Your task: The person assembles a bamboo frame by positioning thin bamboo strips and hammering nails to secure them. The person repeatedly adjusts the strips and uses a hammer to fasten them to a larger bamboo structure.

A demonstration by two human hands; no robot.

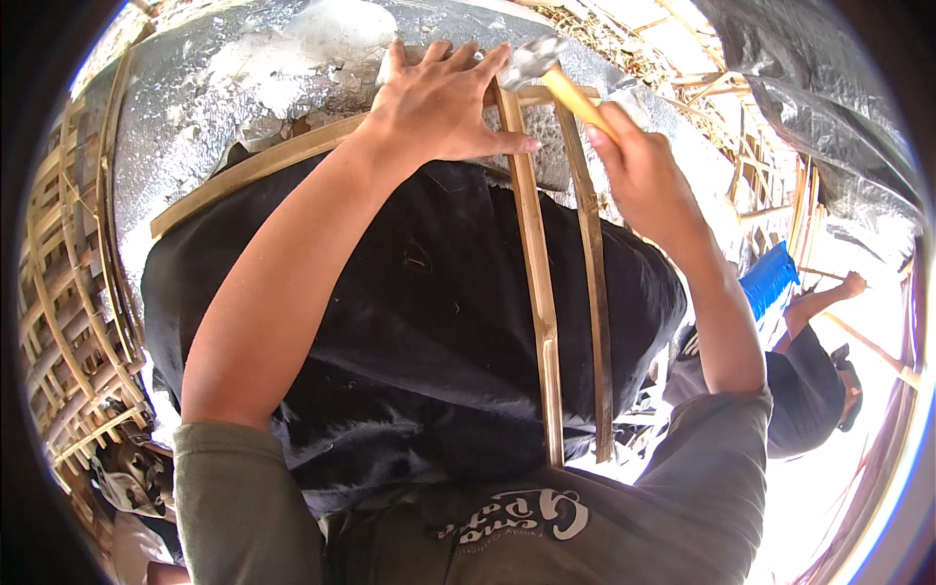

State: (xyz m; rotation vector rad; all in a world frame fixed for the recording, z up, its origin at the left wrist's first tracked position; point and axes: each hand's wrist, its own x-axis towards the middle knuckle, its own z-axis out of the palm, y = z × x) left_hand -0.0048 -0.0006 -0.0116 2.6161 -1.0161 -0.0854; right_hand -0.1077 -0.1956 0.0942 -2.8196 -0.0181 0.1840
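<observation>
My left hand [429, 105] lies with fingers spread over the far end of a wooden frame. Its thumb reaches across a long bamboo or wood slat [534, 263], near the joint with a crosspiece [258, 175]. In my right hand [643, 180] is a hammer [577, 99], gripped by its yellowish handle. The slightly blurred metal head is just right of my left fingertips, over the top of the slat. A second slat [592, 263] runs beside the first toward my body. Below my arms black cloth [409, 292] covers my lap.
A grey, worn, flaky surface [205, 117] lies beyond the frame. Woven bamboo lattice [73, 322] stands at the left. At the right another person [814, 390] in dark clothes works near a blue object [770, 280]. Dark plastic sheeting [829, 97] hangs upper right.
</observation>
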